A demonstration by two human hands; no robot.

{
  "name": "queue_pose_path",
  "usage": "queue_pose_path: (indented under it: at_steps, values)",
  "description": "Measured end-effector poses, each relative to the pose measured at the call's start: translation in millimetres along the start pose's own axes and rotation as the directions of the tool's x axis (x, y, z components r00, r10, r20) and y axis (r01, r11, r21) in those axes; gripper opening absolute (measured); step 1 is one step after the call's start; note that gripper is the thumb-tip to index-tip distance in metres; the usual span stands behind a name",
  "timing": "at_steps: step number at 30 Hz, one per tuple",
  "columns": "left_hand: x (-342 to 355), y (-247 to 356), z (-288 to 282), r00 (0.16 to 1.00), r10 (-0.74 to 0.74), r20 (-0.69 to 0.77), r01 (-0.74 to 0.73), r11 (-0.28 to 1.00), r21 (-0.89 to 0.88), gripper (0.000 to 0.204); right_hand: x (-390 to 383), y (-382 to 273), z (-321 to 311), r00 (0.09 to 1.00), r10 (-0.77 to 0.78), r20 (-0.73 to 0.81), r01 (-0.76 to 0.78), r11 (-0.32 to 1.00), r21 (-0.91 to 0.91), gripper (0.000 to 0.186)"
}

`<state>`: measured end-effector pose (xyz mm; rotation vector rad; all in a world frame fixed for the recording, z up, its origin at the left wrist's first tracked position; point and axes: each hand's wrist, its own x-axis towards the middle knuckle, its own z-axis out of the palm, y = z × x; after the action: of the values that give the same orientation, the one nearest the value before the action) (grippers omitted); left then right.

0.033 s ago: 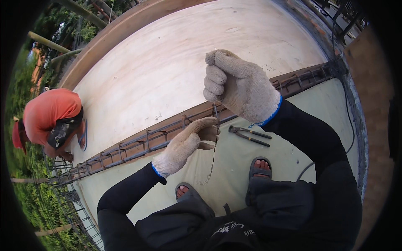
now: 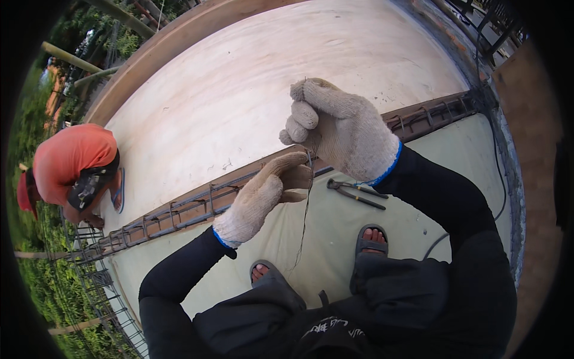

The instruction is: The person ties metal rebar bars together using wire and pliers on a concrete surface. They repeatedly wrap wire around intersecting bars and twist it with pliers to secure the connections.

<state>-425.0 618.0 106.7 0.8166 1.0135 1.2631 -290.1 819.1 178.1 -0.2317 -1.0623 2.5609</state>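
Off-white knit-gloved right hand (image 2: 350,128) is curled on thin dark wire (image 2: 306,221); matching left hand (image 2: 258,196) half-open beside wire, can't tell if gripping.

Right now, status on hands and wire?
Right hand pinching thin wire. Left hand loosely open beside wire's hanging length. Pincers near right foot, clear of hands.

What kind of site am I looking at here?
Most likely an outdoor building site: a long steel rebar cage runs beside a wide pale panel, and pincers lie near the person's feet.
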Motion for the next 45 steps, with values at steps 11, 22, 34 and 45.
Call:
queue_pose_path:
  at_steps: [11,22,34,45]
  values:
    - [23.4,29.9,-1.4,1.0,-0.019,-0.008,0.014,0.922,-0.387,0.045,7.1,0.9,13.3,0.984,0.173,-0.033,-0.174,0.92,-0.351,0.045]
    - [18.4,31.4,-0.7,0.999,-0.053,-0.007,0.048,0.939,-0.341,0.052,9.7,0.3,20.6,0.995,0.102,-0.011,-0.101,0.957,-0.271,0.038]
    - [15.4,34.3,-5.8,0.979,0.132,-0.158,-0.138,0.99,-0.024,0.034,4.6,8.0,30.0,0.996,0.087,0.004,-0.084,0.969,-0.232,0.042]
    - [19.1,70.0,18.4,0.885,0.002,-0.465,0.038,0.996,0.076,0.023,9.3,14.0,1.4,0.952,-0.305,-0.015,0.212,0.694,-0.688,0.026]
